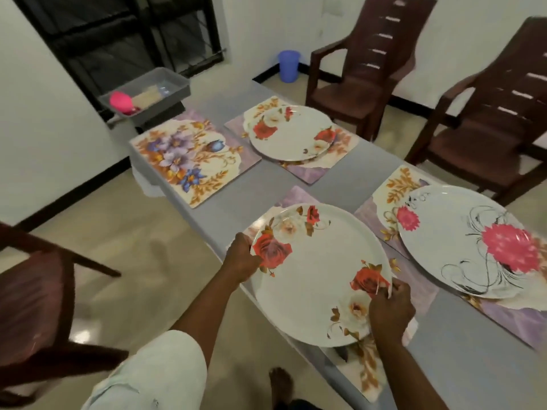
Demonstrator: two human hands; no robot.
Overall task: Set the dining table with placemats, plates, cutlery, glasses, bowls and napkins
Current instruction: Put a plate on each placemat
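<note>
**Both hands gripping at opposite edges**

The left hand (241, 257) curls its fingers round the far-left rim, arm stretched forward from a pale sleeve. The right hand (390, 312) pinches the near-right rim, wrist bent, forearm bare.

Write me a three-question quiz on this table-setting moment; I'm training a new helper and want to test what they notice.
1. True or false: every placemat on the table already has a plate on it.
2. Multiple choice: what do both hands hold? A) the red-rose plate B) the pink-flower plate C) the grey tray
3. Fill in: the bare placemat shows mostly ____ flowers.

Key:
1. False; the far left placemat is bare.
2. A; the left hand and right hand take a grip on opposite edges.
3. Purple.
</note>
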